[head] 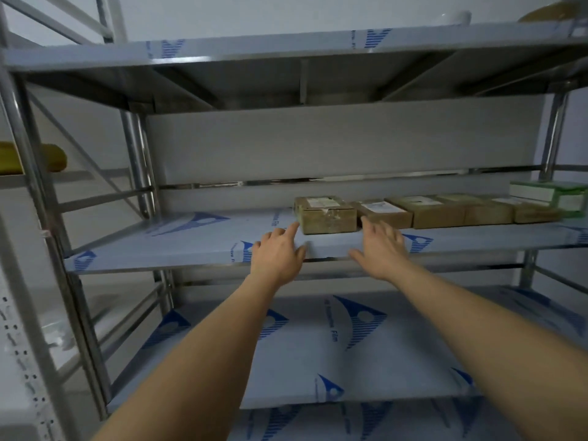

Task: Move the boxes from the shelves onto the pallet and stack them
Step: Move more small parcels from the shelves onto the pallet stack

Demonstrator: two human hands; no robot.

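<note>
Boxes — leftmost box (326,214) first: both hands spread, empty; left hand (278,254) and right hand (381,248) should clamp its ends — then lift level.

I am looking at a tall steel shelving rack (140,160) with round shiny uprights and flat grey shelves still wrapped in pale protective film printed with blue triangular logos (359,319). A plain grey back panel (334,141) closes the rear of the middle bay. Behind the rack stands a bare white wall (254,11). To my left a second white shelf unit (19,329) carries a blurred yellow object (54,157). The light is dim and cool.
</note>
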